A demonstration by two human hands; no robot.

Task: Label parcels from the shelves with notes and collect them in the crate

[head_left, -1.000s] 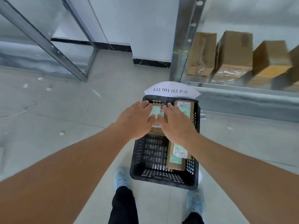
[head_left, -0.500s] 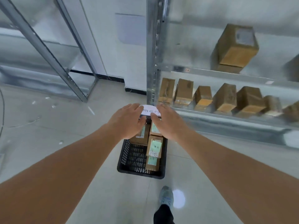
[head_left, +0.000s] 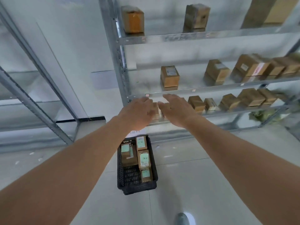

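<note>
Both hands, left (head_left: 138,109) and right (head_left: 176,108), are hovering above the crate (head_left: 121,169), grips wide and holding nothing, partly hiding blurred shelf parcels (head_left: 156,111).

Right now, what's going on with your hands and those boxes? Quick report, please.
Left hand and right hand both open, empty, raised toward the lower shelf. Four noted parcels sit in the black crate. Nothing in the way.

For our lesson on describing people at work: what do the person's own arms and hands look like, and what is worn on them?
Both forearms are bare as far as the frame shows: no sleeves, gloves, watch or wristband in view. The left hand and right hand are bare too; the picture is too blurred to tell whether a finger bears a ring.
</note>
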